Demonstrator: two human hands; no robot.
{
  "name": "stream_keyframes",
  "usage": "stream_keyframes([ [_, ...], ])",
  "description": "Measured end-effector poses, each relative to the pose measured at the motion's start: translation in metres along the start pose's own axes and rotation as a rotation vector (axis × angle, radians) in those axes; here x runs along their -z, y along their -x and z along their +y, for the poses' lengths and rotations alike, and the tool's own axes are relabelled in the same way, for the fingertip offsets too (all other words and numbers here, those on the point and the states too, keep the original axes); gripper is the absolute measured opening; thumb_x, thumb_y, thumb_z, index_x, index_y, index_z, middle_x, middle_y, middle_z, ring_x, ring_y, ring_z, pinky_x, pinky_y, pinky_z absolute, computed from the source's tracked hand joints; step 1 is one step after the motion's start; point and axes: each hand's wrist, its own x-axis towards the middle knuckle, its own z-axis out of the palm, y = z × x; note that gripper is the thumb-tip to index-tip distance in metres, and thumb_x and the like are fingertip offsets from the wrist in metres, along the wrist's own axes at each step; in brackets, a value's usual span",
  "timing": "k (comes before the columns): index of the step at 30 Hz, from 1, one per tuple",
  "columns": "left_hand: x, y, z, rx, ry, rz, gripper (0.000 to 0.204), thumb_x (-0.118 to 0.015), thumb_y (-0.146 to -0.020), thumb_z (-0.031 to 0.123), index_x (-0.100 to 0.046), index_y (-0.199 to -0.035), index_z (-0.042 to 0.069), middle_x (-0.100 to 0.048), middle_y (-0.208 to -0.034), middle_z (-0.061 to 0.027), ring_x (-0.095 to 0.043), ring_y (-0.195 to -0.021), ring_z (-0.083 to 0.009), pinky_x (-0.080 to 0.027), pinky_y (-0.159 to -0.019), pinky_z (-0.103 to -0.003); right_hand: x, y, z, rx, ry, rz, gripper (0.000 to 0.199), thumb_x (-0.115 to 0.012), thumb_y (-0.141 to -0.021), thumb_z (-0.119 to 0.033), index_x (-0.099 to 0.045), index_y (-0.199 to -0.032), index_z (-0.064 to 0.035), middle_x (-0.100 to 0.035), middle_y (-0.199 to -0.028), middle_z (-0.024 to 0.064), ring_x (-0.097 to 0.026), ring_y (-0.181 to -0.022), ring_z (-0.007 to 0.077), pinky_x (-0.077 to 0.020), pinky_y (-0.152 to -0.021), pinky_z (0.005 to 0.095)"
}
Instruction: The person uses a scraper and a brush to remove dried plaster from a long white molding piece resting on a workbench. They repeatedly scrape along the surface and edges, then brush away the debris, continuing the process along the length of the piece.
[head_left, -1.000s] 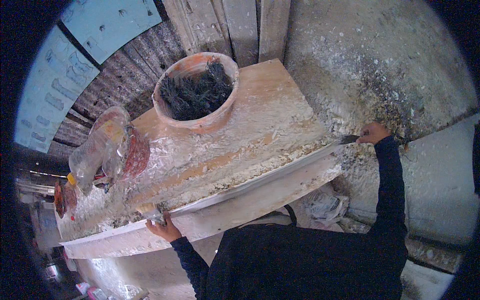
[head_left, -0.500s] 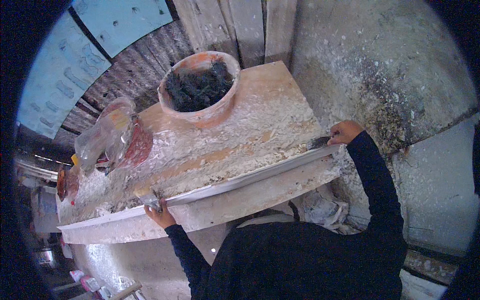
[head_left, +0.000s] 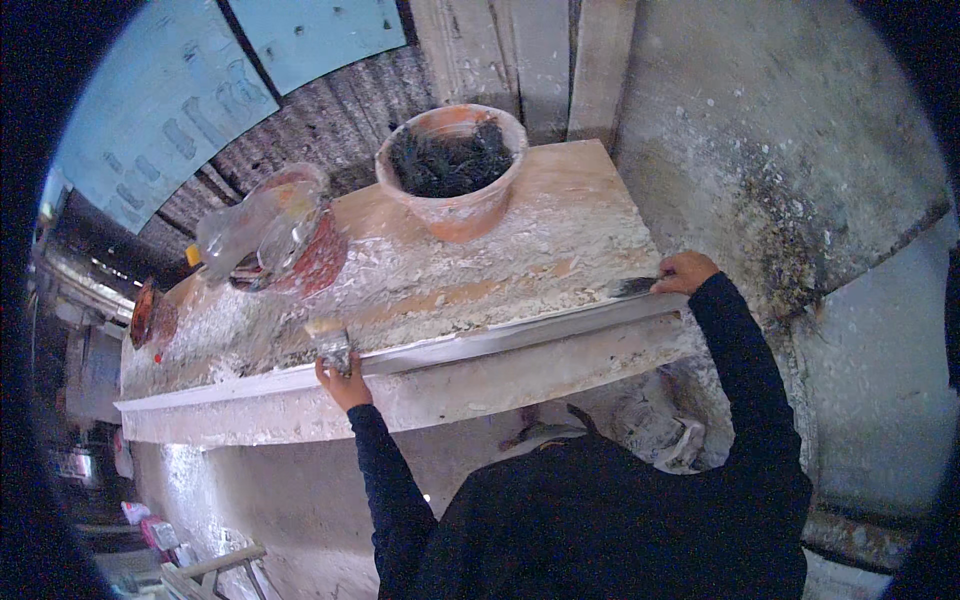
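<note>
The left hand point(head_left: 343, 382) is gripping a scraper point(head_left: 331, 346) at centre-left; the right hand point(head_left: 683, 272) is pinching another blade point(head_left: 632, 287) at right, the white strip point(head_left: 480, 343) running lengthwise between them.

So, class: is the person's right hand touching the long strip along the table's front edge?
Touching. The head view shows the right hand gripping the end of the long strip, with no gap between them.

Bucket point(head_left: 452, 175) behind strip point(head_left: 480, 343); bottle point(head_left: 255, 230) left.

Plaster-caked bench point(head_left: 560, 215); bucket point(head_left: 452, 170); bottle point(head_left: 255, 225)
</note>
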Motion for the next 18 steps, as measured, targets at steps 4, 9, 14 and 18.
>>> stream_keyframes([
  [4, 0.01, 0.01, 0.008, 0.024, 0.163, 0.012, 0.049, -0.07, -0.076, 0.022, -0.051, -0.11, -0.007, -0.034, -0.132, -0.0186, -0.04, -0.118, -0.0318, -0.035, -0.096, -0.036, 0.017, 0.023, 0.041, -0.026, 0.023, -0.112, 0.048, -0.068, -0.063, -0.053, -0.061, -0.073, -0.0066, -0.058, -0.064, 0.0116, -0.057, -0.063, 0.0292, -0.0435, -0.058, 0.0385],
  [9, -0.001, 0.041, -0.018, -0.001, 0.291, 0.073, 0.056, -0.068, -0.077, 0.02, -0.044, -0.12, -0.005, -0.031, -0.136, -0.0237, -0.027, -0.128, -0.0348, -0.025, -0.104, -0.036, -0.004, 0.019, 0.009, 0.02, -0.065, 0.005, 0.051, -0.064, -0.063, -0.058, -0.063, -0.081, -0.0094, -0.063, -0.077, 0.0131, -0.061, -0.076, 0.0311, -0.0471, -0.068, 0.0404],
  [14, -0.013, 0.052, 0.05, -0.23, 0.017, -0.082, 0.049, -0.071, -0.071, 0.017, -0.052, -0.112, 0.001, -0.033, -0.138, -0.0165, -0.023, -0.128, -0.0405, -0.014, -0.106, -0.048, 0.006, 0.017, 0.007, 0.062, -0.041, -0.017, 0.05, -0.065, -0.064, -0.057, -0.063, -0.082, -0.011, -0.064, -0.082, 0.013, -0.061, -0.078, 0.0312, -0.0472, -0.07, 0.0412],
  [18, -0.029, 0.07, 0.069, -0.175, 0.009, -0.051, 0.045, -0.073, -0.069, 0.016, -0.054, -0.106, -0.001, -0.033, -0.138, -0.016, -0.02, -0.128, -0.0431, -0.014, -0.106, -0.05, 0.015, 0.027, 0.026, 0.12, -0.049, -0.056, 0.045, -0.067, -0.066, -0.051, -0.064, -0.089, -0.0128, -0.064, -0.083, 0.0123, -0.061, -0.08, 0.0308, -0.0473, -0.071, 0.0401],
])
